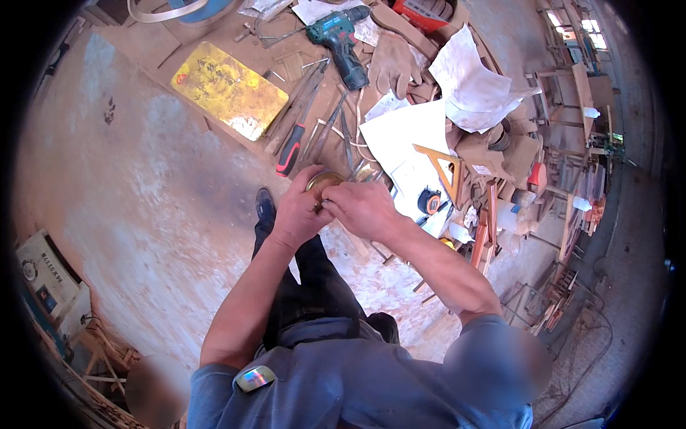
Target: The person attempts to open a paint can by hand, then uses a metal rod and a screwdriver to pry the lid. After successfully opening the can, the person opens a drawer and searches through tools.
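In front of my body, near the close edge of the cluttered workbench, both hands meet at a round brass-coloured thing (325, 180) with a shiny rim. My left hand (296, 207) is wrapped round its left side. The fingers of my right hand (363, 207) are pinched together against its near right side; whether they also hold something small is hidden. Just beyond my left hand lies a red and black handled screwdriver (289, 151). White paper sheets (411, 139) spread out past my right hand, with a tape measure (429, 201) and a yellow triangular square (444, 171) on them.
A green cordless drill (339, 41), a work glove (393, 63) and a yellow flat case (230, 89) lie on the bench. Slender tools lie between them. Wooden pieces (487, 222) stick out at the right edge. A pale machine (50, 282) stands at the far left.
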